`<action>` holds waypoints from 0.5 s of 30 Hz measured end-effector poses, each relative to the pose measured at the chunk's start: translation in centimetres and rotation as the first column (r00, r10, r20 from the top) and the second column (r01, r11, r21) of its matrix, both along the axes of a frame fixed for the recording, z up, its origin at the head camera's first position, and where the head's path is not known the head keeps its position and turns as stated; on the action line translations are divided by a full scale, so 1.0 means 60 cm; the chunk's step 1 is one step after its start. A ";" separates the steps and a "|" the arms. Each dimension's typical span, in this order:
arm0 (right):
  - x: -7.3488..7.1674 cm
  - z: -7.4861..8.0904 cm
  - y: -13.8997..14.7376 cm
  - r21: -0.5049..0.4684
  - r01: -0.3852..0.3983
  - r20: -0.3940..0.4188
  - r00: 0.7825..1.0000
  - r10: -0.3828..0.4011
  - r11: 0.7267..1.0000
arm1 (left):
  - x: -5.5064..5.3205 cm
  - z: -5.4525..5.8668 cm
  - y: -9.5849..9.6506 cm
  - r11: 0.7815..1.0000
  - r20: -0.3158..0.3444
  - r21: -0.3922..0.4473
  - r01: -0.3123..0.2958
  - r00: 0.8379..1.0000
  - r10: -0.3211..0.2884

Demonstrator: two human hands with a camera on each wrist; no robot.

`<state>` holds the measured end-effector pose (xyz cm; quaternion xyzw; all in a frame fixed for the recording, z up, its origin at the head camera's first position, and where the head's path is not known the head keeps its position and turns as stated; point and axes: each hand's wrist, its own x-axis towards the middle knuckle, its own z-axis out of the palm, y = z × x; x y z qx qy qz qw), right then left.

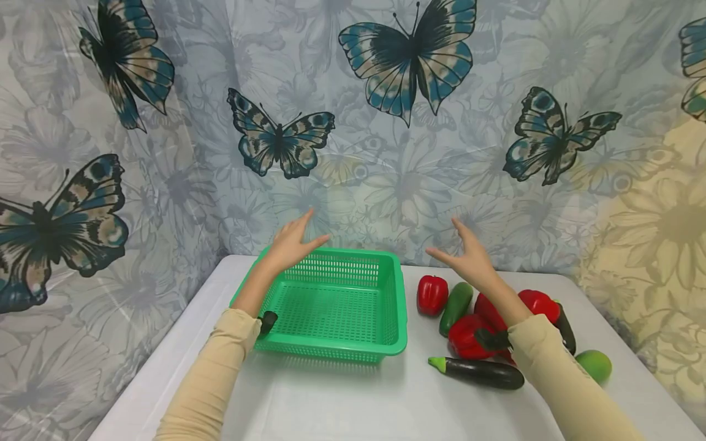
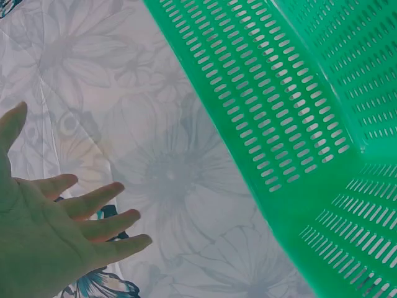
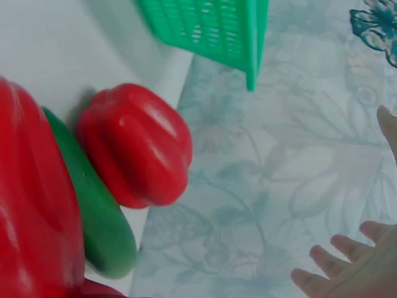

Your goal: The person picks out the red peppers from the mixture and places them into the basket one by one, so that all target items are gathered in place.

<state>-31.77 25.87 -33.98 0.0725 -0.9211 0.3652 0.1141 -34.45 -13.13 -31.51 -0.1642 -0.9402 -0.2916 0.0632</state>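
Fingers spread, my left hand [image 1: 291,246] is raised over the back left part of a green plastic basket [image 1: 331,352], holding nothing. The basket has slotted walls, and no items show inside it. My right hand [image 1: 469,257] is also in the air with straight fingers and thumb apart, above the vegetables on the right. Nearest below it are a red bell pepper [image 1: 432,295] and a green cucumber [image 1: 456,308]. In the left wrist view, the left hand [image 2: 68,236] shows an empty palm beside the basket wall [image 2: 260,93].
More red bell peppers [image 1: 470,337] lie partly behind the right forearm. A dark eggplant [image 1: 485,373] with a green stem lies in front of them; another dark vegetable [image 1: 565,331] and a green round fruit [image 1: 594,365] are farther right. Butterfly-patterned cloth [image 1: 386,171] hangs behind the white table [image 1: 331,404].
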 end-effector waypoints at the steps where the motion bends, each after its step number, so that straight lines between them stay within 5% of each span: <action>1: 0.003 -0.001 0.001 -0.021 -0.004 0.009 1.000 0.004 1.000 | 0.001 0.000 -0.001 1.000 0.000 0.013 0.004 1.000 -0.004; 15: 0.045 -0.003 0.017 -0.161 -0.055 0.017 0.998 0.059 0.985 | 0.024 0.007 -0.020 0.980 0.019 0.197 -0.012 1.000 0.008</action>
